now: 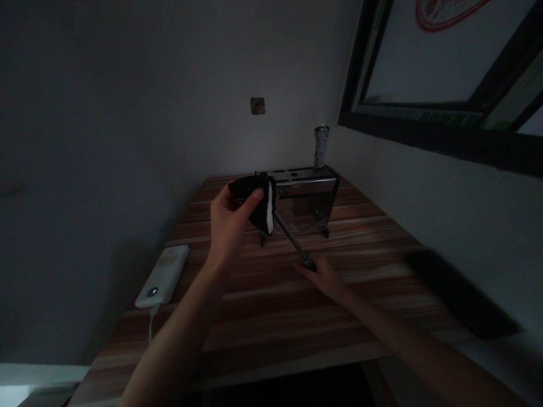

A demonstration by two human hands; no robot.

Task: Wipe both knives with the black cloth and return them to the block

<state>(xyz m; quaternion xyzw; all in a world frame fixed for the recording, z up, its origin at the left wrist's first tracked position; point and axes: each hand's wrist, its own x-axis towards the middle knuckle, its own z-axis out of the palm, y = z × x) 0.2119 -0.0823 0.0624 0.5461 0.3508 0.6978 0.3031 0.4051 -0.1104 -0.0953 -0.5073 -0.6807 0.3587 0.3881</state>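
My left hand [229,217] pinches a black wedge-shaped piece [257,212] with a white strip along its right edge; its kind is hard to make out in the dim light. A thin metal rod [291,233] slants from beside that piece down to the right, and whether the two are joined I cannot tell. My right hand [324,277] is closed around the dark handle end of the rod. Both hands are raised above the wood-grain table [263,316]. Behind them stands a metal frame [305,186] with a silver top and dark feet, partly hidden by the black piece.
A white power bank [163,277] with a cable lies at the table's left edge. On the right is a long dark flat object [462,294] by the wall. A silvery patterned cylinder [321,147] stands on the metal frame. A dark window frame [424,127] is at upper right.
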